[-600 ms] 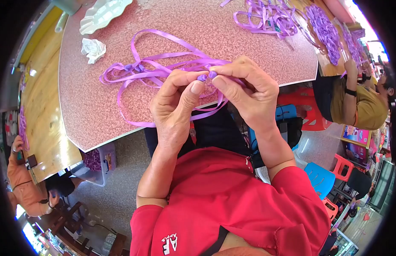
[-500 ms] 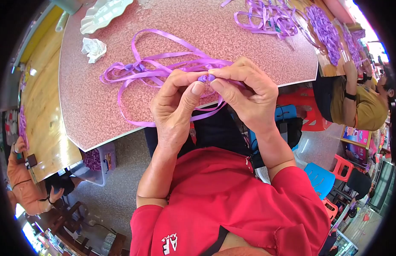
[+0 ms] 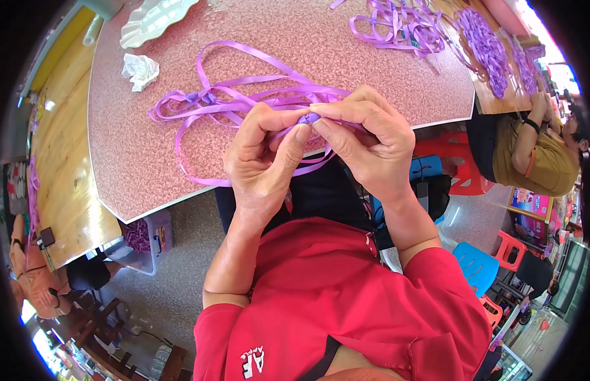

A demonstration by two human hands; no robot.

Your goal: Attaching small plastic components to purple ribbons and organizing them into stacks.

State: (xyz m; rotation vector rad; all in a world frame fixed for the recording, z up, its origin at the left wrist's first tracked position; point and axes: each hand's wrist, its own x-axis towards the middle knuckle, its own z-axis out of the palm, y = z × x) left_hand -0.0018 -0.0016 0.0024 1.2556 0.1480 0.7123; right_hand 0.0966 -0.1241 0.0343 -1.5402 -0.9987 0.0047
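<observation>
A small purple plastic clasp is held just above the near table edge, its two halves meeting between my fingertips. My left hand pinches its left half between thumb and forefinger. The right half is pinched the same way by my right hand. Long purple ribbon straps run from behind my fingers and lie in loose loops on the pink table. More small dark purple fittings sit among the loops at left. My fingertips partly cover the clasp.
On the pink speckled table are a white scalloped dish, a crumpled tissue and another tangle of purple straps. A person in a mustard shirt sits at right, another person at left. A plastic bin stands below.
The clasp halves, slightly apart before, have come together between my fingertips. My left thumb has shifted to the right. Both people nearby have moved their arms.
</observation>
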